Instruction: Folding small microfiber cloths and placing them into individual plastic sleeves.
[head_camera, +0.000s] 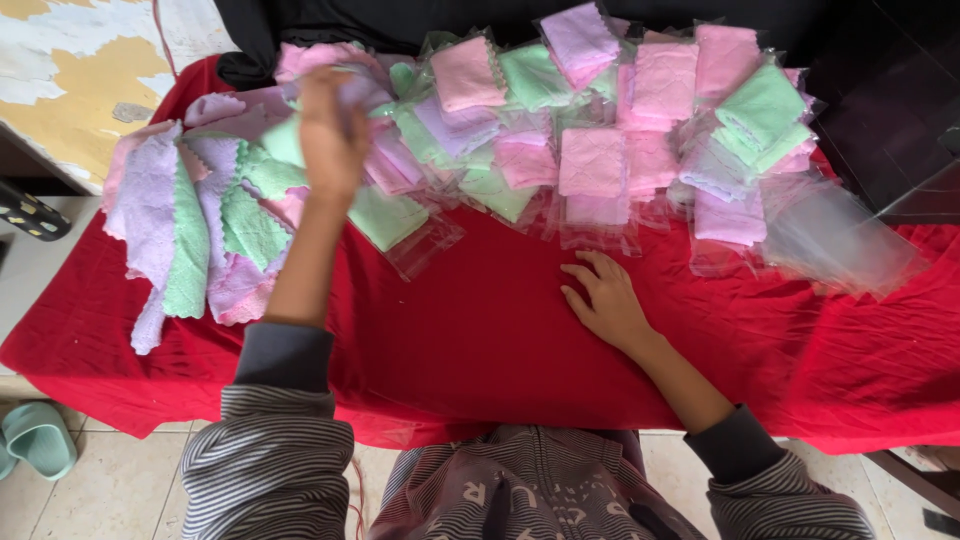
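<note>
My left hand (333, 130) reaches far forward over the loose pile of small pink, purple and green cloths (200, 220) at the table's left, fingers closed on a purple cloth (362, 88). My right hand (604, 298) rests flat, fingers apart, on the red tablecloth (480, 340), just in front of a pink cloth in a clear plastic bag (593, 170). Several more bagged cloths (640, 100) lie spread across the back of the table.
A stack of empty clear bags (835, 235) lies at the right. A black surface (890, 90) lies behind the table at the right. A worn yellow and white board (70, 70) is at the far left. A green slipper (38, 438) sits on the tiled floor.
</note>
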